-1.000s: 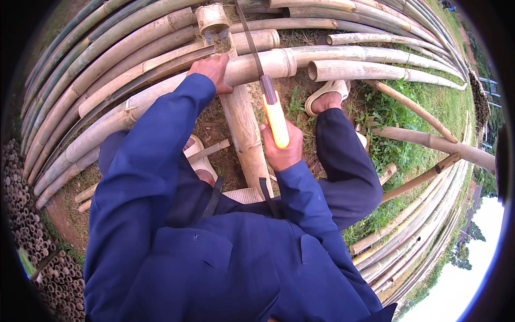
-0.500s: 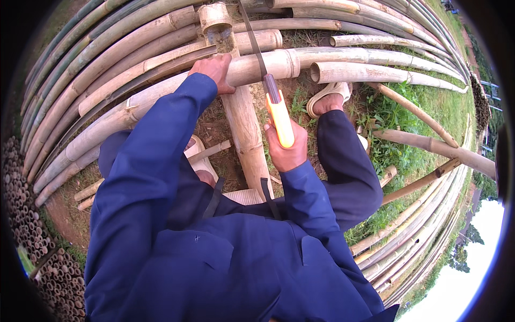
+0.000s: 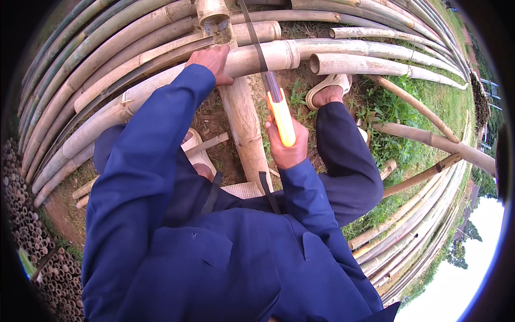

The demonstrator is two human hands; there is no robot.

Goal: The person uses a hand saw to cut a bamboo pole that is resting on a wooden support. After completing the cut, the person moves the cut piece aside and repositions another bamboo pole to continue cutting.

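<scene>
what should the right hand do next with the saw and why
I'd probably draw the saw straight back in one short stroke. Its blade lies across the bamboo pole, the right hand grips the yellow handle, and the left hand holds the pole to the left of the blade, clear of it.

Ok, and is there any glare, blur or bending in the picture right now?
Head view: the poles at upper left bow into arcs, and the outer edge goes black; head view: the sky at lower right is washed out to white, with a bluish fringe; head view: daylight looks soft, and the saw shows no obvious blur.
</scene>
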